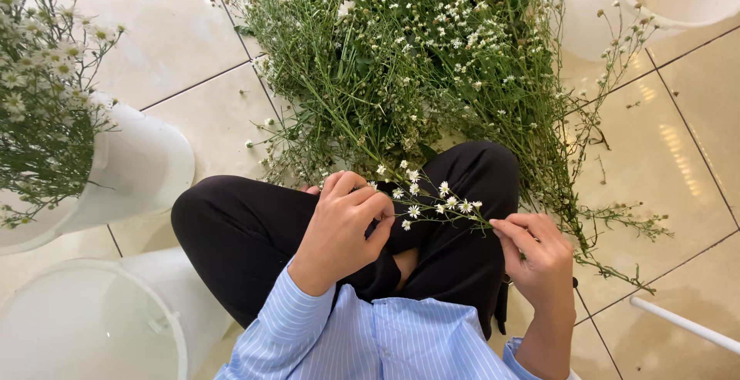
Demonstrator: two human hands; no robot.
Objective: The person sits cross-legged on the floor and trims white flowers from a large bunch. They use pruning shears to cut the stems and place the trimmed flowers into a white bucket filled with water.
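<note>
Both hands are gripping one daisy sprig (432, 209) over my lap, left hand (343, 222) closing around its stem, right hand (536, 260) pinching it, while the flower heap (401, 64) is still lying unsorted beyond the filled bucket (131, 172).

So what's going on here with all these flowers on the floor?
A person in a striped blue shirt and black trousers sits on a tiled floor, holding one small sprig of white daisy-like flowers between both hands. The left hand grips the flowering end, and the right hand pinches the stem. A big loose pile of the same flowers lies in front of the knees. A white bucket on the left holds more stems, and other white buckets stand around.
</note>
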